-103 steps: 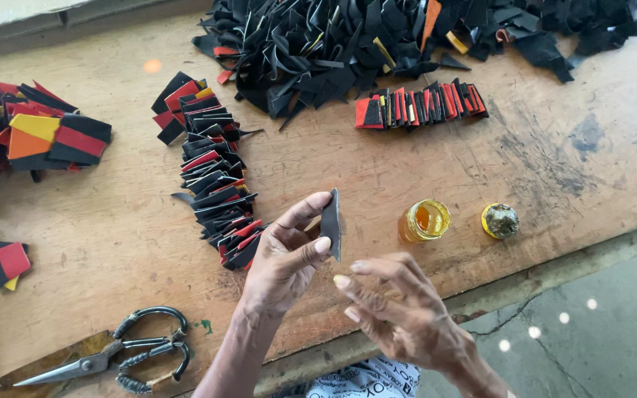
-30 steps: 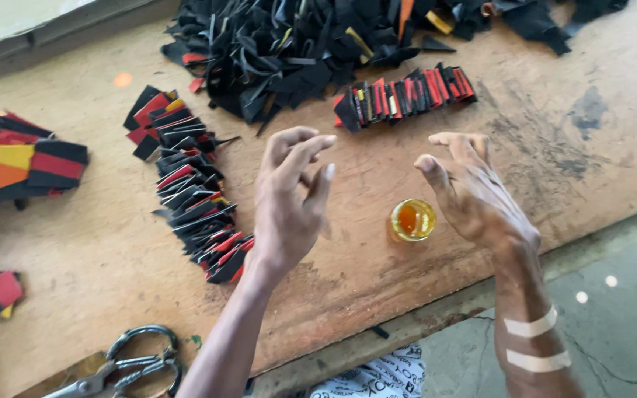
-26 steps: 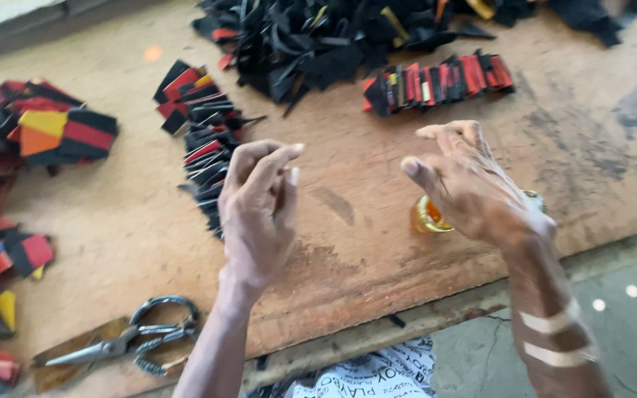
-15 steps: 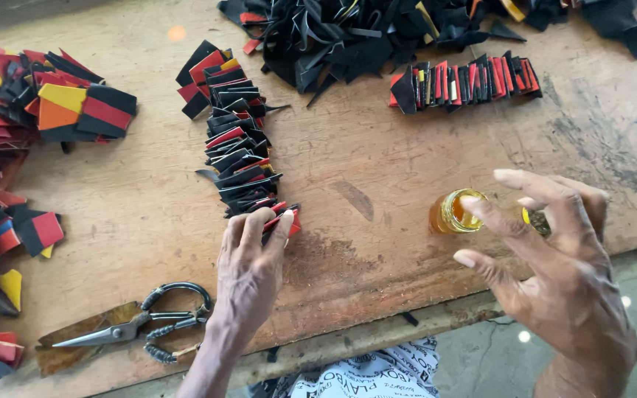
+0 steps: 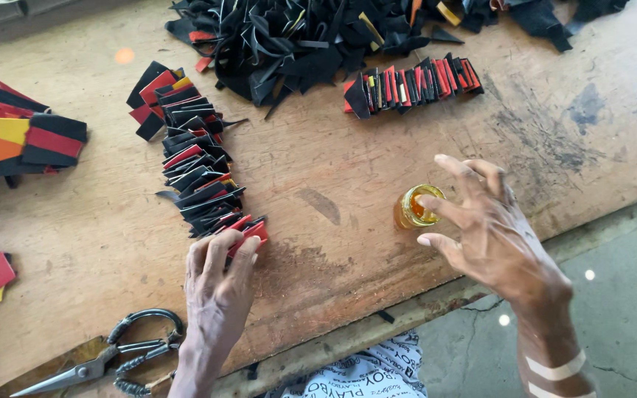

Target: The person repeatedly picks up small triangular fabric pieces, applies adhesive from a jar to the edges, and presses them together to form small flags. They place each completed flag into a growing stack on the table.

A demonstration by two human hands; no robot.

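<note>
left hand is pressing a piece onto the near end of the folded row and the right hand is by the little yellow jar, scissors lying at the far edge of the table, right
Not quite. The head view shows the scissors at the table's near edge, beside the left hand. The rest holds: that hand presses the row, the right hand is by the yellow jar.

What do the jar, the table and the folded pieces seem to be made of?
Jar: probably clear glass, amber liquid showing through.
Table: bare wood, worn and stained, matte.
Folded pieces: thin black, red and yellow sheet, perhaps leather or rubber; cannot tell.
</note>
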